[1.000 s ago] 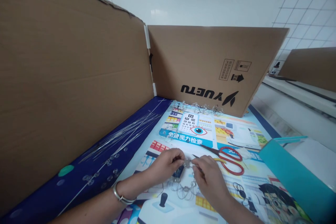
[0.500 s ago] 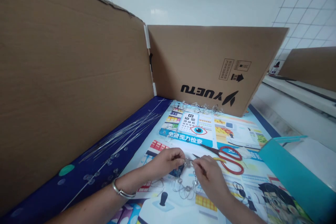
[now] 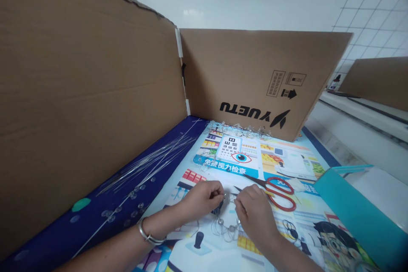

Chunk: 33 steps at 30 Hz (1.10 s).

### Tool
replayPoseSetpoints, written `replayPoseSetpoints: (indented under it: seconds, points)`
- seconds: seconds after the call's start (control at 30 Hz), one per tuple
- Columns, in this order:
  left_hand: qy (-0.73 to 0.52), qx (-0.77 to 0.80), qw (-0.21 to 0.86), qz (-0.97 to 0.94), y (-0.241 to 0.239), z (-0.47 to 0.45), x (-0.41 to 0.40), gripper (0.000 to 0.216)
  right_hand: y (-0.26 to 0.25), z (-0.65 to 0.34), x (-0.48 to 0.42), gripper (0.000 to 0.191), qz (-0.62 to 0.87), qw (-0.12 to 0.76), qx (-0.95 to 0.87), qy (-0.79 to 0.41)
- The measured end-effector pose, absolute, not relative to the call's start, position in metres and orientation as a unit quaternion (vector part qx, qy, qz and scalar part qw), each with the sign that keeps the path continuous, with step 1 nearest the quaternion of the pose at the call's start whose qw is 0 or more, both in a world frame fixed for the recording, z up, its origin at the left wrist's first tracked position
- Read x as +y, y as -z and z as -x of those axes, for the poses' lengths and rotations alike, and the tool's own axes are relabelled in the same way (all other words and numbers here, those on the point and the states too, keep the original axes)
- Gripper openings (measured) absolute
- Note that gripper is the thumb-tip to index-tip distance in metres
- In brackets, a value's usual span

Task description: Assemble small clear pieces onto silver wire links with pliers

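Observation:
A loop of thin wire strung with clear round beads (image 3: 231, 228) hangs between my two hands, low over the printed sheet. My left hand (image 3: 206, 195), with a silver bangle on its wrist, is closed in a pinch on one end of the beaded wire. On the other side, my right hand (image 3: 255, 210) is curled, thumb against fingers, at the opposite end; the fingertips partly hide the wire. Just beyond the right hand lie red-handled scissors (image 3: 281, 193), blades pointing left. A yellow-handled tool (image 3: 269, 194) is mostly covered by that hand.
Cardboard panels (image 3: 255, 63) wall off the left and back. Straight wires (image 3: 153, 159) and loose clear beads (image 3: 134, 195) lie on the blue surface at left, near a green disc (image 3: 81, 205). Beaded wire pieces (image 3: 242, 128) line the back; a teal box (image 3: 360, 216) stands right.
My hands have drawn slightly apart, widening the gap between the fingertips. The right hand has turned more knuckles-up, and the beaded loop has shifted slightly right.

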<state>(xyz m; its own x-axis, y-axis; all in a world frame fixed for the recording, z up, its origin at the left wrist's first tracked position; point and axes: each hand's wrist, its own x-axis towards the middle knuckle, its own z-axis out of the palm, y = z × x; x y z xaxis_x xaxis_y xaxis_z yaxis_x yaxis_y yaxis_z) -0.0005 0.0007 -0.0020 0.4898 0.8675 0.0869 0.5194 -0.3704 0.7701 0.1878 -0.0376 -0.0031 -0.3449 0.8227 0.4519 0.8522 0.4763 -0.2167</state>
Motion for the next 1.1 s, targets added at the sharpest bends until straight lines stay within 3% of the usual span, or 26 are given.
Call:
replayPoseSetpoints:
  seconds: [0.23, 0.6, 0.77, 0.93, 1.1]
  points:
    - [-0.247, 0.465, 0.291, -0.799, 0.007, -0.001, -0.001, 0.007, 0.007, -0.186, -0.040, 0.023, 0.465, 0.203, -0.854, 0.117]
    - [-0.230, 0.478, 0.267, -0.804, 0.003, -0.001, -0.002, 0.008, 0.005, -0.190, -0.029, 0.018, 0.536, 0.245, -0.808, -0.023]
    - [-0.214, 0.465, 0.346, -0.786, -0.006, 0.003, 0.000, 0.012, 0.001, -0.193, -0.031, 0.021, 0.526, 0.275, -0.801, -0.079]
    - [-0.189, 0.448, 0.486, -0.726, -0.012, 0.013, 0.007, 0.023, 0.000, -0.200, -0.032, 0.017, 0.540, 0.365, -0.743, -0.150]
    - [-0.197, 0.440, 0.516, -0.708, -0.010, 0.018, 0.014, 0.027, 0.001, -0.205, -0.031, 0.013, 0.554, 0.376, -0.726, -0.161]
